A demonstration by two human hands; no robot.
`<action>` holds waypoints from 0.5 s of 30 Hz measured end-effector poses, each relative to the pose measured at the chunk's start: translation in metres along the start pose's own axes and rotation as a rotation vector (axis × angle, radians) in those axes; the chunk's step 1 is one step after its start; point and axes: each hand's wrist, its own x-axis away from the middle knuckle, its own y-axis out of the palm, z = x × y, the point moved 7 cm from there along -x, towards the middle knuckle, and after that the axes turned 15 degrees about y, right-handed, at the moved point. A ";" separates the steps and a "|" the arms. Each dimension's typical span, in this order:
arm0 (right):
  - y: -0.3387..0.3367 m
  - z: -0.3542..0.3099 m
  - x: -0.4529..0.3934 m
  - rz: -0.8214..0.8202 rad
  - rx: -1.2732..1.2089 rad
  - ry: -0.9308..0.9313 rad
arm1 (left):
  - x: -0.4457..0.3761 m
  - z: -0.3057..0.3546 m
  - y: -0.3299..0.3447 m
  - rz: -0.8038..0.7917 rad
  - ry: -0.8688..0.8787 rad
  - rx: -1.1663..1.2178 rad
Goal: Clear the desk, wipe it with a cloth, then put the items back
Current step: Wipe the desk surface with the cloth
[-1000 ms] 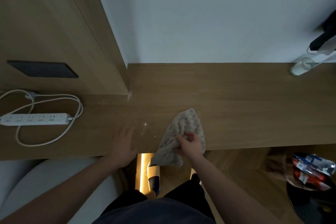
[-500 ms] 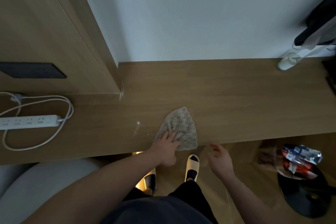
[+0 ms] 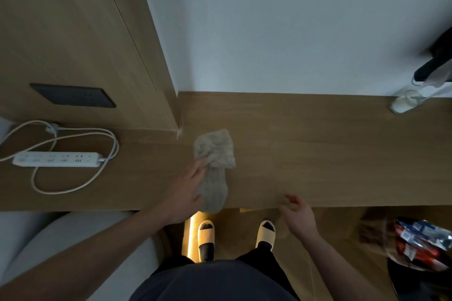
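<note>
A beige knitted cloth (image 3: 216,159) lies stretched out on the wooden desk (image 3: 318,154), reaching from the middle of the top to the front edge. My left hand (image 3: 188,186) presses flat on the cloth's left side, with fingers on its upper bunched part and the thumb by its lower end. At the desk's front edge, to the right of the cloth, my right hand (image 3: 297,212) hovers with loosely curled fingers and holds nothing.
A white power strip (image 3: 57,159) with a looped cable lies on the desk's left part, under a black wall socket panel (image 3: 73,95). A glass jar (image 3: 403,102) stands at the far right by the wall. Below right is a bin with snack wrappers (image 3: 420,244). A pale chair (image 3: 61,247) sits at lower left.
The cloth passed from my right hand to my left. My left hand has pushed it farther onto the desk and to the left, stretching it out. My right hand dropped to the desk edge.
</note>
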 end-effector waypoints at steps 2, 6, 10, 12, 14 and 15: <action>0.005 -0.005 0.001 0.004 0.016 -0.019 | 0.027 -0.019 -0.014 0.080 -0.079 0.036; 0.014 -0.005 0.002 0.015 0.117 -0.040 | 0.080 -0.058 -0.002 0.048 -0.311 0.052; 0.019 0.004 -0.002 0.055 0.406 -0.112 | 0.082 -0.066 0.028 -0.061 -0.429 0.087; 0.017 0.012 -0.010 0.050 0.492 -0.116 | 0.069 -0.060 0.048 -0.142 -0.483 0.142; 0.013 0.019 -0.015 0.052 0.534 -0.118 | 0.053 -0.046 0.067 -0.190 -0.540 0.205; 0.010 0.021 -0.016 0.053 0.545 -0.120 | 0.044 -0.040 0.075 -0.197 -0.558 0.226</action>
